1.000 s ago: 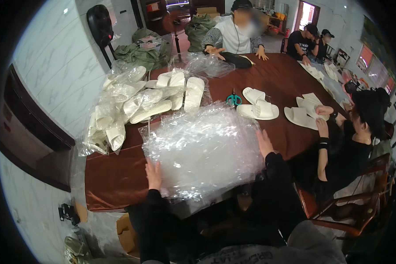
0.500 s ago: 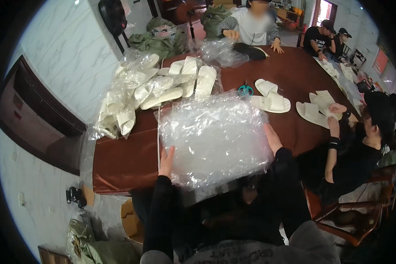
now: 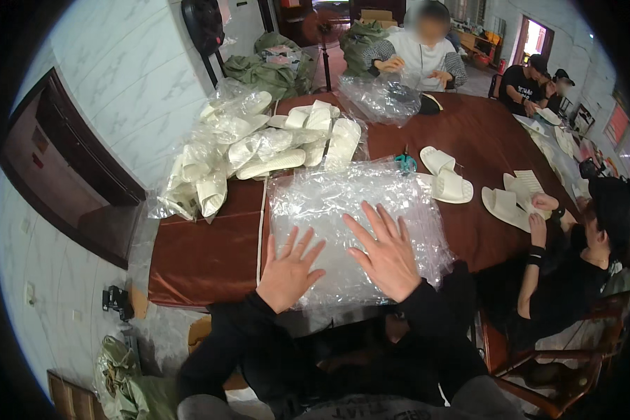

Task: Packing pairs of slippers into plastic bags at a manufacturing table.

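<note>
A stack of clear plastic bags lies on the near part of the table. My left hand is over its lower left part, palm down with the fingers spread. On the right side of the stack, my right hand is likewise flat and spread, fingers pointing away from me. Neither hand grips anything. Just past the stack's far right corner are teal-handled scissors and a pair of cream slippers.
Cream slippers in clear bags are heaped at the table's left. Across the brown-covered table a person handles clear plastic beside a dark slipper. At right, a seated person touches cream slippers. Two more people sit farther back.
My hands have moved from the stack's left and right edges to flat on top of it. The stack now lies flatter on the table. The person opposite has lifted their hands.
</note>
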Demonstrator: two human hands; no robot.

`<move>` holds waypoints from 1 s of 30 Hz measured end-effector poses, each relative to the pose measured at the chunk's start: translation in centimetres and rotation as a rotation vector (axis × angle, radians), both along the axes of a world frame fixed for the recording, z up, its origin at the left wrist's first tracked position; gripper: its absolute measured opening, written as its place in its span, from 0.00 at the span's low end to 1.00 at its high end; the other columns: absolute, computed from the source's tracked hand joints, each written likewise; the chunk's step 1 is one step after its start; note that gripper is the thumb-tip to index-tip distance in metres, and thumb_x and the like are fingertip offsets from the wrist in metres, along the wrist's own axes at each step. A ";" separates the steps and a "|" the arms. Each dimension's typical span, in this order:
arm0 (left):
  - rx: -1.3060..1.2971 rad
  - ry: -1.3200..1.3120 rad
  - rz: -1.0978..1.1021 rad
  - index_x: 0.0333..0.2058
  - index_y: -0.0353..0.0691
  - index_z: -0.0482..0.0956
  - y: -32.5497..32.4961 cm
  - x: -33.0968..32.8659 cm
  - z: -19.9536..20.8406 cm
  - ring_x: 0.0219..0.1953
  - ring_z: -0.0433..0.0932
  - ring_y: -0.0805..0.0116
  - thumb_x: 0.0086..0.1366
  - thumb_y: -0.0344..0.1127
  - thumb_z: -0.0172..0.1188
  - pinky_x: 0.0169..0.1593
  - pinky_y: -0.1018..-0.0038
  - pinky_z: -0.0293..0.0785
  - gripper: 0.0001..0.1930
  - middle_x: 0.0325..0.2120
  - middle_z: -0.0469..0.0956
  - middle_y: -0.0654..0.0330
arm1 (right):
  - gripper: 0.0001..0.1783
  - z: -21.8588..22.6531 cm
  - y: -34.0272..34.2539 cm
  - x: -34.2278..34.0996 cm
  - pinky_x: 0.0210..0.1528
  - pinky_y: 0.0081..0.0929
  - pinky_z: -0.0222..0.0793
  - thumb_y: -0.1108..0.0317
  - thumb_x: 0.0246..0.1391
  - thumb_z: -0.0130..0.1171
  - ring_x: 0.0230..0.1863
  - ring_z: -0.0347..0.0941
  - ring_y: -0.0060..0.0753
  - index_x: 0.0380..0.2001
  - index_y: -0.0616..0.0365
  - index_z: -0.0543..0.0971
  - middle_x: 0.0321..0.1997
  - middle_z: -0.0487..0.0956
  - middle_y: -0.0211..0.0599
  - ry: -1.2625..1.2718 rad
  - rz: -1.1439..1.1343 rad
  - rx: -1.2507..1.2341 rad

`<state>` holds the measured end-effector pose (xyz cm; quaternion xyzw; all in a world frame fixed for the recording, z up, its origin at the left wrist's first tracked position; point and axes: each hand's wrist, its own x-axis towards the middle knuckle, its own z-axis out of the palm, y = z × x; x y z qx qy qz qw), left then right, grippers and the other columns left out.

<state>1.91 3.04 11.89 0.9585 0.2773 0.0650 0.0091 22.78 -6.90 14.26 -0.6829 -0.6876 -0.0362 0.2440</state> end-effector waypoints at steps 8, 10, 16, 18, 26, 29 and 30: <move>-0.083 0.095 -0.156 0.64 0.53 0.60 1.0 -0.8 -2.5 0.69 0.50 0.50 0.66 0.55 0.50 0.61 0.32 0.47 0.30 0.65 0.56 0.54 | 0.34 -12.2 6.8 5.6 0.64 0.73 0.39 0.51 0.58 0.54 0.73 0.42 0.56 0.67 0.31 0.57 0.72 0.51 0.41 -0.049 -0.035 -0.176; -0.282 0.449 -0.169 0.64 0.53 0.60 0.8 -2.0 -4.2 0.67 0.53 0.48 0.67 0.55 0.48 0.60 0.32 0.49 0.30 0.66 0.55 0.53 | 0.34 -12.6 7.0 6.0 0.64 0.73 0.38 0.51 0.58 0.54 0.73 0.42 0.55 0.67 0.31 0.57 0.72 0.50 0.40 -0.074 0.067 -0.158; -0.091 -0.236 -0.060 0.64 0.55 0.60 7.0 5.2 -5.1 0.70 0.46 0.48 0.65 0.52 0.52 0.62 0.32 0.41 0.30 0.68 0.48 0.55 | 0.36 -12.1 8.1 6.5 0.67 0.64 0.39 0.52 0.56 0.56 0.74 0.39 0.49 0.67 0.32 0.57 0.72 0.51 0.37 -0.106 0.069 -0.091; 0.116 -0.233 0.009 0.65 0.55 0.58 9.1 6.7 -7.3 0.71 0.43 0.50 0.65 0.52 0.53 0.63 0.33 0.39 0.31 0.69 0.47 0.56 | 0.37 -12.2 9.3 6.9 0.68 0.62 0.38 0.53 0.56 0.56 0.74 0.38 0.48 0.67 0.32 0.57 0.73 0.50 0.37 -0.066 0.064 -0.077; 0.036 -0.091 0.325 0.68 0.61 0.47 12.5 5.1 -15.0 0.72 0.37 0.56 0.62 0.70 0.41 0.63 0.31 0.35 0.40 0.71 0.39 0.63 | 0.34 -16.8 9.4 11.6 0.70 0.58 0.33 0.50 0.58 0.51 0.74 0.38 0.47 0.67 0.37 0.59 0.74 0.47 0.35 -0.058 -0.103 -0.134; -0.001 -0.054 0.319 0.68 0.60 0.49 12.0 4.9 -15.9 0.71 0.40 0.53 0.60 0.68 0.48 0.63 0.32 0.38 0.42 0.70 0.41 0.61 | 0.32 -17.4 9.5 13.2 0.70 0.57 0.33 0.52 0.58 0.51 0.74 0.39 0.47 0.66 0.39 0.61 0.74 0.49 0.35 0.079 -0.011 -0.217; 0.017 -0.058 0.342 0.68 0.60 0.49 12.3 4.5 -16.1 0.71 0.40 0.53 0.60 0.68 0.48 0.63 0.32 0.38 0.42 0.70 0.41 0.61 | 0.32 -17.3 9.7 13.2 0.70 0.57 0.33 0.52 0.58 0.51 0.74 0.39 0.47 0.66 0.39 0.61 0.74 0.49 0.35 0.076 0.013 -0.200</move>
